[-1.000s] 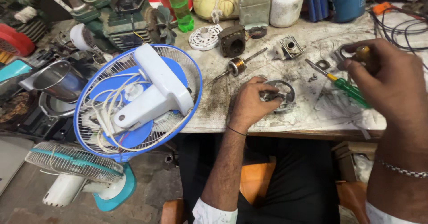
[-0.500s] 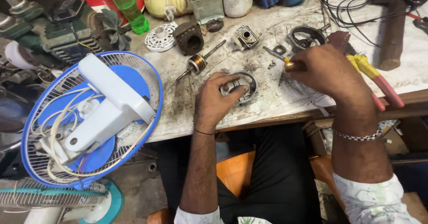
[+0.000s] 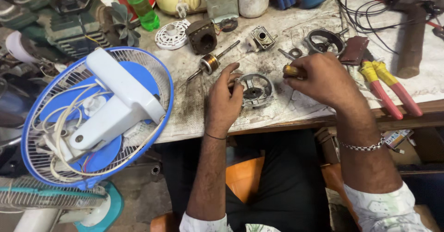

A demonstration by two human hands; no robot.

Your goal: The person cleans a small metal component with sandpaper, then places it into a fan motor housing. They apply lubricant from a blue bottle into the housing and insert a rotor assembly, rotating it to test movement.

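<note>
The left hand (image 3: 225, 98) keeps pinching the round grey metal motor cover (image 3: 255, 90) near the counter's (image 3: 296, 26) front edge. The right hand (image 3: 323, 79), fingers pressed around a small brass-coloured part (image 3: 292, 70), has moved closer.

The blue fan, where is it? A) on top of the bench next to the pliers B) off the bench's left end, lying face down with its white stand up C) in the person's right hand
B: the blue fan lies beyond the bench edge, its white stand uppermost.

Fan repair workshop: grimy workbench (image 3: 296, 28), dismantled motor parts (image 3: 210, 63), pliers (image 3: 386, 86), fans (image 3: 97, 116).
</note>
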